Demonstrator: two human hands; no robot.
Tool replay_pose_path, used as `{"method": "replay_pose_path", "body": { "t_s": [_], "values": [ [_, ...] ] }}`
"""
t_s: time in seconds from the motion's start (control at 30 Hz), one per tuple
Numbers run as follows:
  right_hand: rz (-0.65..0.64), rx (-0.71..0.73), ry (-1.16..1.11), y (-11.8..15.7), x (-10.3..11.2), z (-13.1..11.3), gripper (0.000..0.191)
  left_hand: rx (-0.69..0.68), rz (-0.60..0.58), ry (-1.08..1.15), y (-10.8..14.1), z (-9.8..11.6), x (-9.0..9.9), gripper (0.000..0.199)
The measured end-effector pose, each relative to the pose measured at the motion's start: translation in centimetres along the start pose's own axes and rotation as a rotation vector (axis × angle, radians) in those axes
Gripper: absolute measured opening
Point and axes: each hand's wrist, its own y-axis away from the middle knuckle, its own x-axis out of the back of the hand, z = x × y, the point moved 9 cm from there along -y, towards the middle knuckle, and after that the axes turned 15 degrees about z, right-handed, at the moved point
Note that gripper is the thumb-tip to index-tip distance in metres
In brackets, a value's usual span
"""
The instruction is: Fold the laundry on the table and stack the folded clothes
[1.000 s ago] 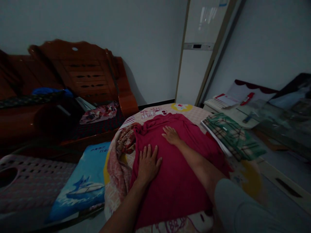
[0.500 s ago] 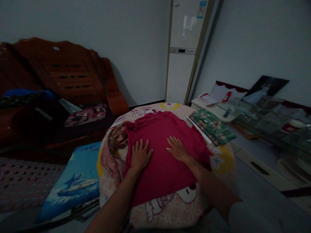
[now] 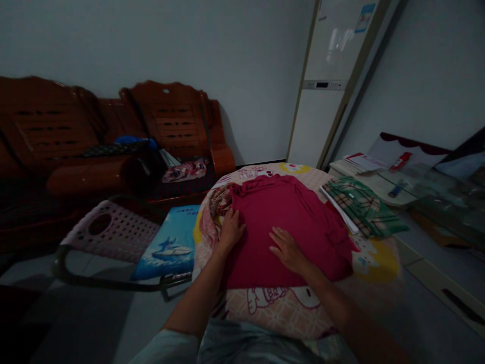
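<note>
A dark pink garment [image 3: 273, 217] lies spread over the round table with its patterned cloth [image 3: 280, 313]. Near the garment's left edge rests my left hand [image 3: 230, 232], fingers extended and slightly apart, holding nothing. My right hand [image 3: 288, 247] lies on the garment's middle, palm down with the fingers spread. Beside my left hand is a bunched floral cloth [image 3: 220, 199]. At the right of the table sits a folded green plaid garment [image 3: 359, 202] on something white.
A woven chair [image 3: 117, 230] with a blue cushion [image 3: 168, 247] stands left of the table. Behind are wooden seats [image 3: 166, 116]. A tall white cabinet unit [image 3: 320, 116] stands at the back, and a low cabinet [image 3: 428, 263] at the right.
The view has swung left, showing more of the chair and seats. My left hand has moved to the garment's left edge; my right hand is slightly closer to its lower edge.
</note>
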Motion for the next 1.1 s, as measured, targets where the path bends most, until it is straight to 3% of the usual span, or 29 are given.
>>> {"method": "replay_pose_path", "body": {
  "t_s": [0.1,0.2,0.33,0.43,0.53,0.73,0.83,0.97,1.03,1.1],
  "values": [
    [-0.011,0.101,-0.149,0.0,-0.2,-3.9,0.045,0.013,0.012,0.084,0.4,-0.7,1.8,0.073],
    [-0.029,0.173,-0.249,0.2,-0.8,-6.8,0.040,0.113,-0.031,0.067,1.2,-1.5,3.0,0.075],
    [-0.042,0.175,-0.343,0.7,-2.0,-8.3,0.039,0.224,-0.145,-0.021,2.2,-2.6,3.3,0.071],
    [-0.005,0.066,-0.482,0.6,-1.6,-7.5,0.032,0.190,-0.238,-0.015,2.8,-2.2,3.1,0.075],
    [0.044,-0.135,-0.649,0.0,-0.8,-5.7,0.028,0.105,-0.297,0.111,3.4,-0.4,3.0,0.070],
    [0.062,-0.583,-0.956,0.0,-2.0,-2.2,0.054,-0.035,-0.398,0.525,6.5,6.0,2.7,0.015],
    [0.081,-0.607,-0.914,-0.1,-1.8,-1.6,0.056,-0.001,-0.563,0.694,8.9,8.2,1.8,0.015],
    [0.141,-0.557,-0.845,-0.5,-1.3,-1.5,0.045,0.053,-0.870,0.917,11.4,10.4,1.2,0.032],
    [0.122,-0.571,-0.896,-0.4,-1.9,-1.6,0.044,0.025,-0.862,0.910,10.5,10.2,1.3,0.036],
    [0.092,-0.587,-0.971,-0.2,-2.7,-1.7,0.045,0.007,-0.729,0.862,8.0,9.0,1.4,0.036]
  ]
}}
